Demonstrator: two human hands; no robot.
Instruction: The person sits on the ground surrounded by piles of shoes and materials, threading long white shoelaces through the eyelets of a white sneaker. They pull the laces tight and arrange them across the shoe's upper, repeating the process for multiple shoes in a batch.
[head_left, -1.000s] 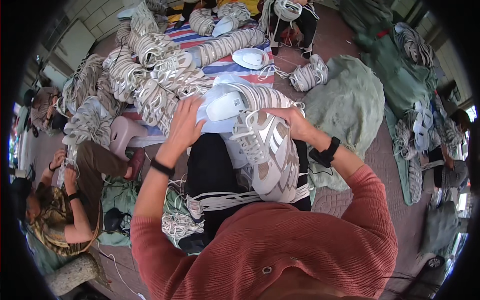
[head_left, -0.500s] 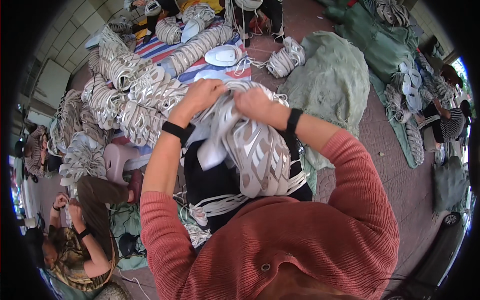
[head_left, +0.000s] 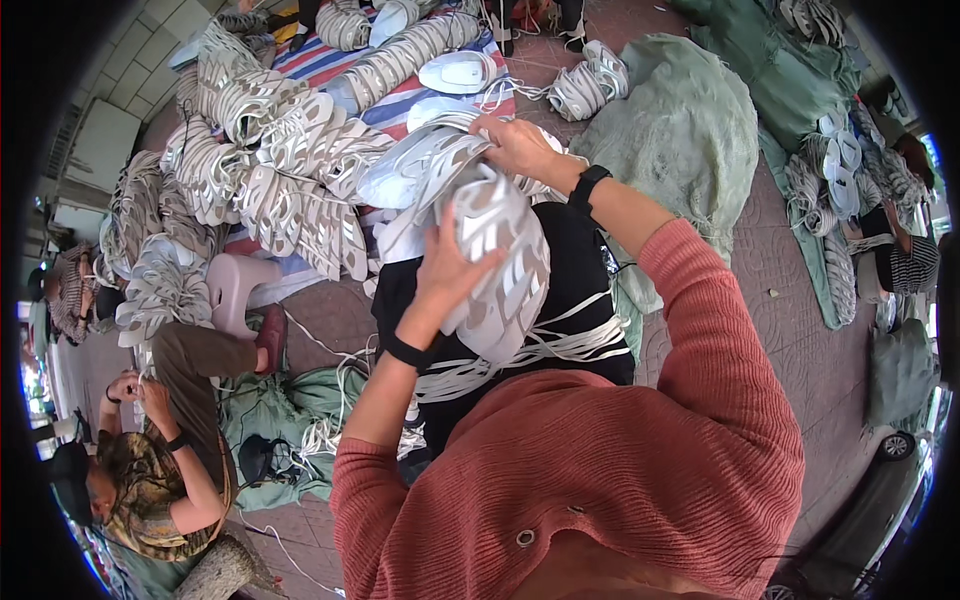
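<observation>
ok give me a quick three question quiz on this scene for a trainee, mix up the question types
1. True or false: the left hand lies flat on the stack of white shoe soles on the person's lap.
2. Multiple choice: the right hand grips
A. the far end of the stack
B. the pink plastic stool
C. the green sack
3. Short answer: what lies across the black lap under the stack?

Key
1. True.
2. A.
3. Loose white cords.
</observation>
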